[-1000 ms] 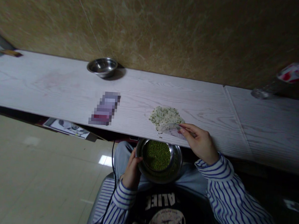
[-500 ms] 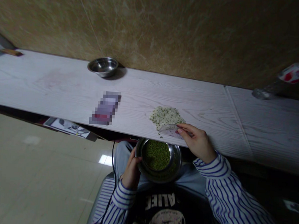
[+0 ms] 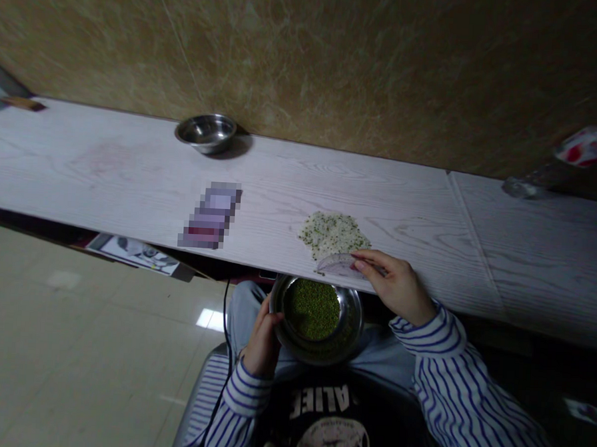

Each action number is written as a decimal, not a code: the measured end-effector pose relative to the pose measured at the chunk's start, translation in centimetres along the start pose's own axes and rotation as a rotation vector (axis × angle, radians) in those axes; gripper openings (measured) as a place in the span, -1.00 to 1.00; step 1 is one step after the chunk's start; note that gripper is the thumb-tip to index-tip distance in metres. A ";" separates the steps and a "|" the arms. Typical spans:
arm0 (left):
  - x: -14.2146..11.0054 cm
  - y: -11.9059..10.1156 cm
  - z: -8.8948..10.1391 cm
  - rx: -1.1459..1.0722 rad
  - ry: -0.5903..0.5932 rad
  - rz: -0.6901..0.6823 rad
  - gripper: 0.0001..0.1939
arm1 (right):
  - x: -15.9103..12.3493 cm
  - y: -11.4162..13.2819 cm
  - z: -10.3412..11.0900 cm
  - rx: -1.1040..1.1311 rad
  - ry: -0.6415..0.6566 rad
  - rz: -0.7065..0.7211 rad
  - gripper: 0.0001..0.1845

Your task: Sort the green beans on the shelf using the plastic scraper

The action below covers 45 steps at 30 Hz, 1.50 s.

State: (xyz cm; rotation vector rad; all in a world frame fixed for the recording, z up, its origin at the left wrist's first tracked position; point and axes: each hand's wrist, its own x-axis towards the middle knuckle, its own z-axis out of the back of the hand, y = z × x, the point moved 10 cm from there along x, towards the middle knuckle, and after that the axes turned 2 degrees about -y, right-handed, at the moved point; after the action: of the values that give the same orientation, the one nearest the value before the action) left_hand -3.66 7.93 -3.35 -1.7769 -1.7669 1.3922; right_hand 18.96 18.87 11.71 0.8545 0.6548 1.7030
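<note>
Just beyond and left of your right grip, pinching a clear curved plastic piece, lies the white-and-green grain pile, farther from your left grip, which holds the round silver steel bowl.

Beans in bowl below tabletop

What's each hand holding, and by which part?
The left hand holds the round silver metal bowl of green grains by its left rim; the right hand, the clear, curved-edged plastic sheet by its right end.
</note>
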 end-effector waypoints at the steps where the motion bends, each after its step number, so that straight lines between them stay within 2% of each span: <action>1: 0.0 -0.1 -0.1 -0.001 0.004 -0.006 -0.43 | 0.0 -0.1 0.0 0.004 0.001 -0.005 -0.75; 7: -0.3 -0.5 -0.8 -0.013 0.039 -0.009 -0.42 | -0.2 -0.7 -0.1 0.025 -0.013 -0.046 -0.73; 18: -0.2 -0.5 -0.6 0.012 0.023 0.003 -0.46 | -1.0 1.0 -0.9 0.044 0.029 0.011 -0.74; 23: -0.1 -0.8 -0.5 0.016 0.001 -0.005 -0.48 | -1.5 0.2 0.0 0.006 -0.063 -0.008 -0.72; 28: -0.1 -0.9 -0.2 0.020 -0.014 -0.012 -0.45 | -1.1 1.0 -0.7 -0.050 -0.075 0.023 -0.73; 31: 0.0 -0.5 -0.1 -0.004 0.003 0.011 -0.46 | -0.3 1.1 -0.1 -0.079 -0.130 0.013 -0.73; 38: 0.0 -1.3 0.2 0.045 0.007 -0.050 -0.49 | 0.9 -0.6 1.3 -0.041 -0.183 -0.047 -0.69; 42: 0.0 -1.4 -0.1 0.047 0.016 -0.034 -0.48 | -0.1 0.7 0.9 -0.040 -0.187 -0.015 -0.69; 45: 0.0 -1.5 -0.2 0.040 0.008 -0.033 -0.46 | -0.7 2.4 -0.7 -0.069 -0.134 0.031 -0.73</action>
State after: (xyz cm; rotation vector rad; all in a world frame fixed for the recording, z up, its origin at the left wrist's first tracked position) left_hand -4.43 8.34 -2.17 -1.7232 -1.7441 1.3957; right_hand 17.15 17.56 12.99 0.9248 0.4920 1.6699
